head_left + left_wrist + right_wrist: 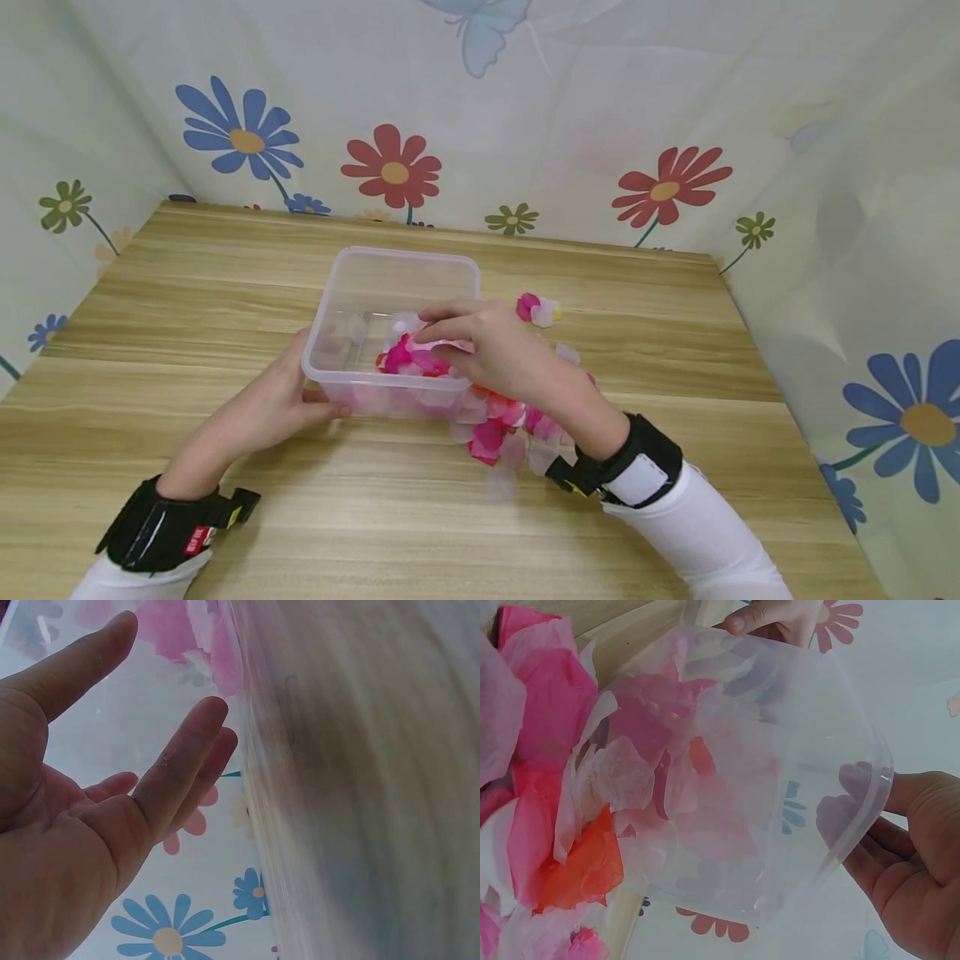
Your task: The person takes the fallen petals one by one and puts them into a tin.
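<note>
Bench (337, 517): wood-grained, streaked yellow-brown. Loose petals (487, 437): pink, white, orange; scattered at four o'clock of the clear plastic box (375, 380). Left hand (262, 412): at eight o'clock, touching box; grip relaxed, fingers extended. Right hand (498, 346): at three o'clock, reaching over rim; grip loose, fingers slightly bent. Box: on bench, petals inside (408, 357). Cloth backdrop (585, 108): white, at nine, twelve and three; printed flowers (393, 172), blue butterfly (483, 33).
</note>
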`<state>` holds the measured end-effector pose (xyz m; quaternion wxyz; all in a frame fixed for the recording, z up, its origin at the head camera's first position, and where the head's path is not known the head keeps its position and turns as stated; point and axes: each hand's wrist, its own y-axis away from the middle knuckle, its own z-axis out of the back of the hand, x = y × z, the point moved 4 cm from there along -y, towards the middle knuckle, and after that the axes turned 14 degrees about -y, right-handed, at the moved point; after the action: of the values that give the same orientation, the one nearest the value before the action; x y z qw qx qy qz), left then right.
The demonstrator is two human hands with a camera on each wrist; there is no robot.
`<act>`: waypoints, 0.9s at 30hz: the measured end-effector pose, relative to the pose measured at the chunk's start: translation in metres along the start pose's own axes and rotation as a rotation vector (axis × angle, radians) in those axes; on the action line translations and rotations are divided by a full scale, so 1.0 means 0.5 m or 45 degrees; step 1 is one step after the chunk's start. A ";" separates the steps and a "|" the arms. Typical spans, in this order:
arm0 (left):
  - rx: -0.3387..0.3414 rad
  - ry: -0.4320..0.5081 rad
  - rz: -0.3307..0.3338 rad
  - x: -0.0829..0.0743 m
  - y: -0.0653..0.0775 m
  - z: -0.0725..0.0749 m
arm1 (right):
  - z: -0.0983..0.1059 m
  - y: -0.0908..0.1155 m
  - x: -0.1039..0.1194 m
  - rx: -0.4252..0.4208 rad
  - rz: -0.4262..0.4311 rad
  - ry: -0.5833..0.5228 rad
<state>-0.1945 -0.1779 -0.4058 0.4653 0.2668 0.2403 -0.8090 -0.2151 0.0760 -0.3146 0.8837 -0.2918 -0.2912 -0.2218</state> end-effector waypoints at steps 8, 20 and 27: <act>-0.019 -0.044 -0.025 -0.001 0.000 0.001 | 0.028 0.022 -0.006 -0.165 0.016 0.041; -0.012 -0.050 -0.043 -0.004 0.000 0.001 | 0.065 0.084 -0.050 -0.302 -0.334 0.150; -0.001 -0.048 -0.028 0.001 0.001 0.001 | 0.062 0.119 -0.076 -0.091 -0.508 0.265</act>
<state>-0.1943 -0.1787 -0.4060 0.4610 0.2488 0.2346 -0.8189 -0.2215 0.1480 -0.3419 0.8367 -0.2350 -0.2425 -0.4311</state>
